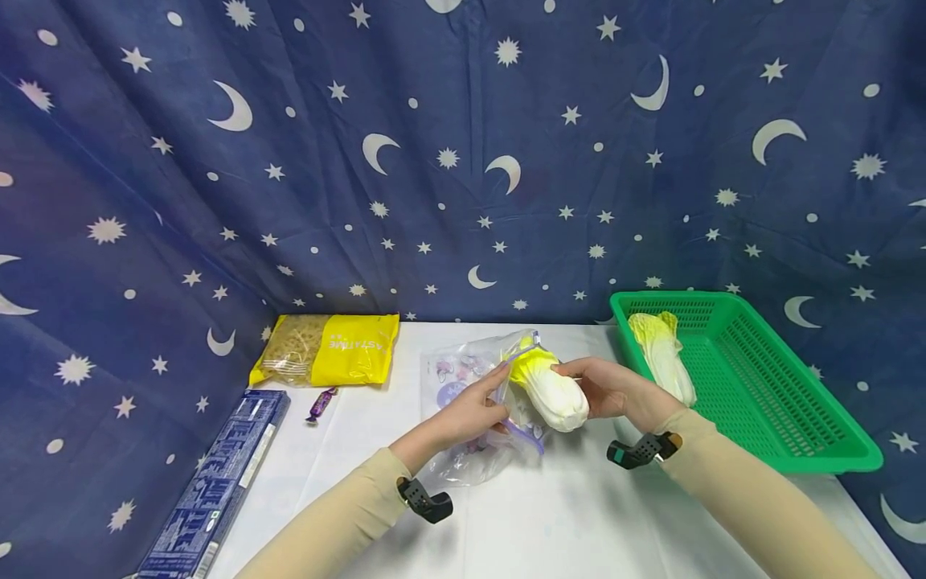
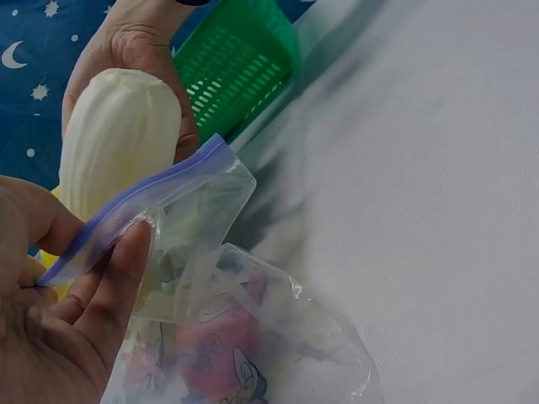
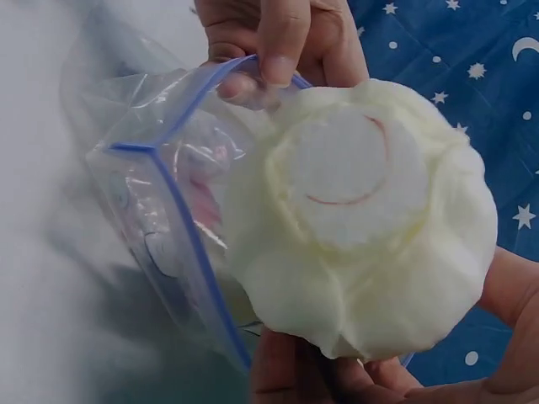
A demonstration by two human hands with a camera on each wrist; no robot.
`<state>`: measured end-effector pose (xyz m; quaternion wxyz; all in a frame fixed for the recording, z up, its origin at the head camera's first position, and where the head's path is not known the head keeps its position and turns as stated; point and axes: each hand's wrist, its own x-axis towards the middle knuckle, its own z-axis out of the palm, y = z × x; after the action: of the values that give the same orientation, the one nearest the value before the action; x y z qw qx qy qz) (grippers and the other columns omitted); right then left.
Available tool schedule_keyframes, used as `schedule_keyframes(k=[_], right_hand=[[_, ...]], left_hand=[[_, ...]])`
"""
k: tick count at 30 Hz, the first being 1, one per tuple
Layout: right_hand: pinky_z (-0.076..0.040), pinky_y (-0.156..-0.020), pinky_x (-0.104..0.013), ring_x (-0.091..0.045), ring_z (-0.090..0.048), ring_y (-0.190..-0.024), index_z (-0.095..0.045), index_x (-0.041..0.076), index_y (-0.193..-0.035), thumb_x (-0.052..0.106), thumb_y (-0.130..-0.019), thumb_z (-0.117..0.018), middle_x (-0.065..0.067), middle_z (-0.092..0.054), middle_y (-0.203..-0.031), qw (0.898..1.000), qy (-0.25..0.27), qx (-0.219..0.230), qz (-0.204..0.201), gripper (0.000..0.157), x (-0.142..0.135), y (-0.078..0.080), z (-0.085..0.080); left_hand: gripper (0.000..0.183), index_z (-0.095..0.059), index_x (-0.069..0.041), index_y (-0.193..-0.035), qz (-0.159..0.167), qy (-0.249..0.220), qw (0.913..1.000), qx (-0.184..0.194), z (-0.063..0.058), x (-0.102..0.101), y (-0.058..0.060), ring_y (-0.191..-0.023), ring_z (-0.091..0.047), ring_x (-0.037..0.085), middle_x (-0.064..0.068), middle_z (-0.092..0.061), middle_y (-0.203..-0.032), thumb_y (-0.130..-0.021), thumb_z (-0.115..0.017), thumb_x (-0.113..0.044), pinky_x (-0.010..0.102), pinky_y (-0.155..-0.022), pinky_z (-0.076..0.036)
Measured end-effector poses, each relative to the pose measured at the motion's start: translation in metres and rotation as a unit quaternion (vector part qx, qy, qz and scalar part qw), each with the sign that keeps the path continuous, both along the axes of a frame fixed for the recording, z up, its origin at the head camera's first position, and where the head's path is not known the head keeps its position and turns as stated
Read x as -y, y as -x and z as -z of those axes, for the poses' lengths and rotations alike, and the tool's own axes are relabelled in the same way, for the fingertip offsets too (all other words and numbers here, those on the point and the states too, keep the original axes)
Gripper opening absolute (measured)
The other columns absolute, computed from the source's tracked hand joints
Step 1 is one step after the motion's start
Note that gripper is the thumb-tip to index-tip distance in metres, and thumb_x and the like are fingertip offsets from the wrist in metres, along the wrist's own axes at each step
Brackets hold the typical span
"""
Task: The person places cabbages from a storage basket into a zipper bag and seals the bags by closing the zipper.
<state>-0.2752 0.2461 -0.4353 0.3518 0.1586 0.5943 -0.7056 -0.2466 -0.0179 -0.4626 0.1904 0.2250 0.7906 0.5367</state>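
My left hand (image 1: 473, 412) pinches the purple-edged mouth of a clear zip bag (image 1: 452, 462) with pink and purple prints. A napa cabbage (image 1: 553, 396), white at the base and yellow at the leaves, is in my right hand (image 1: 604, 388). Its leafy end lies at the bag's mouth, while the white base points out toward me. In the right wrist view the cut base of the cabbage (image 3: 362, 177) fills the middle, with the right fingers beneath it. In the left wrist view the left thumb and fingers hold the purple zip strip (image 2: 160, 185).
At the right stands a green basket (image 1: 817, 462) with another napa cabbage (image 1: 664, 358) along its left side. A yellow pasta packet (image 1: 354, 350) lies at the back left, near a purple-wrapped candy (image 1: 321, 404) and a long blue box (image 1: 217, 482). A star-patterned curtain borders the table.
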Motion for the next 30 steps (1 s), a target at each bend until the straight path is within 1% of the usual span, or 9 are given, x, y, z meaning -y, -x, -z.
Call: schedule_keyframes(k=[6,10,13,18,22,24,26,28,30], right_hand=[[-0.062,-0.082,-0.035,-0.022,-0.065,-0.093,-0.045,-0.001,-0.135,0.027,-0.102,-0.062,-0.016,-0.055,-0.117,1.0,-0.007,-0.012,0.015,0.046,0.003,-0.001,-0.001],[-0.062,-0.086,-0.038,-0.023,-0.068,-0.091,-0.048,-0.003,-0.132,0.023,-0.102,-0.064,-0.017,-0.06,-0.113,0.999,0.012,-0.01,0.043,0.043,0.007,-0.001,-0.002],[-0.061,-0.088,-0.041,-0.024,-0.07,-0.091,-0.048,-0.004,-0.133,0.021,-0.102,-0.064,-0.018,-0.062,-0.111,0.998,0.021,-0.007,0.061,0.043,0.008,0.0,-0.001],[-0.062,-0.086,-0.04,-0.023,-0.068,-0.089,-0.045,-0.004,-0.136,0.02,-0.103,-0.062,-0.02,-0.055,-0.118,0.997,0.011,-0.021,0.077,0.044,0.011,0.003,0.006],[-0.062,-0.074,-0.031,-0.018,-0.066,-0.082,-0.057,-0.003,-0.122,0.019,-0.104,-0.06,-0.014,-0.059,-0.105,0.994,-0.028,-0.062,0.084,0.028,0.013,0.0,0.011],[-0.061,-0.07,-0.028,-0.016,-0.065,-0.08,-0.062,-0.002,-0.114,0.019,-0.103,-0.061,-0.011,-0.061,-0.097,0.992,-0.053,-0.079,0.082,0.024,0.013,-0.002,0.012],[-0.06,-0.069,-0.026,-0.015,-0.065,-0.078,-0.065,-0.003,-0.113,0.022,-0.102,-0.063,-0.01,-0.062,-0.093,0.99,-0.077,-0.09,0.073,0.027,0.014,-0.004,0.013],[-0.06,-0.068,-0.024,-0.015,-0.065,-0.078,-0.063,-0.006,-0.119,0.025,-0.102,-0.065,-0.011,-0.063,-0.095,0.99,-0.089,-0.091,0.062,0.036,0.016,-0.005,0.016],[-0.06,-0.069,-0.024,-0.016,-0.066,-0.08,-0.057,-0.009,-0.128,0.026,-0.101,-0.066,-0.014,-0.063,-0.099,0.991,-0.084,-0.089,0.055,0.045,0.017,-0.005,0.019]], left_hand=[[0.083,-0.023,-0.018,-0.164,0.001,-0.006,1.0,0.005,0.0,-0.002,-0.001,-0.074,-0.07,0.019,0.0,-0.013,-0.171,-0.091,-0.06,-0.003,0.034,-0.071,-0.061],[0.085,-0.021,-0.018,-0.165,0.008,-0.008,0.9999,0.01,0.002,-0.003,-0.002,-0.075,-0.069,0.019,-0.001,-0.012,-0.171,-0.091,-0.06,-0.002,0.039,-0.073,-0.061],[0.085,-0.021,-0.018,-0.165,0.011,-0.009,0.9998,0.014,0.002,-0.004,-0.004,-0.076,-0.07,0.023,-0.001,-0.011,-0.171,-0.091,-0.06,-0.001,0.044,-0.072,-0.06],[0.084,-0.023,-0.016,-0.164,0.008,-0.015,0.9992,0.036,-0.001,-0.005,-0.006,-0.075,-0.07,0.024,0.004,-0.013,-0.171,-0.091,-0.06,0.0,0.039,-0.067,-0.059],[0.082,-0.025,-0.011,-0.163,0.001,-0.037,0.9969,0.07,-0.003,-0.008,-0.008,-0.072,-0.07,0.018,0.009,-0.016,-0.17,-0.089,-0.06,0.002,0.038,-0.073,-0.062],[0.082,-0.025,-0.009,-0.163,0.0,-0.051,0.9952,0.084,-0.004,-0.008,-0.009,-0.071,-0.071,0.017,0.009,-0.016,-0.17,-0.089,-0.06,0.002,0.039,-0.077,-0.063],[0.082,-0.025,-0.007,-0.162,-0.002,-0.061,0.9941,0.09,-0.003,-0.007,-0.009,-0.071,-0.07,0.017,0.009,-0.016,-0.17,-0.089,-0.06,0.003,0.036,-0.077,-0.063],[0.082,-0.024,-0.007,-0.163,-0.004,-0.065,0.9937,0.091,-0.003,-0.007,-0.008,-0.071,-0.07,0.017,0.009,-0.015,-0.17,-0.089,-0.06,0.003,0.035,-0.077,-0.063],[0.083,-0.023,-0.007,-0.163,-0.009,-0.071,0.9934,0.09,-0.003,-0.006,-0.007,-0.071,-0.069,0.018,0.009,-0.015,-0.17,-0.089,-0.06,0.003,0.034,-0.076,-0.062]])
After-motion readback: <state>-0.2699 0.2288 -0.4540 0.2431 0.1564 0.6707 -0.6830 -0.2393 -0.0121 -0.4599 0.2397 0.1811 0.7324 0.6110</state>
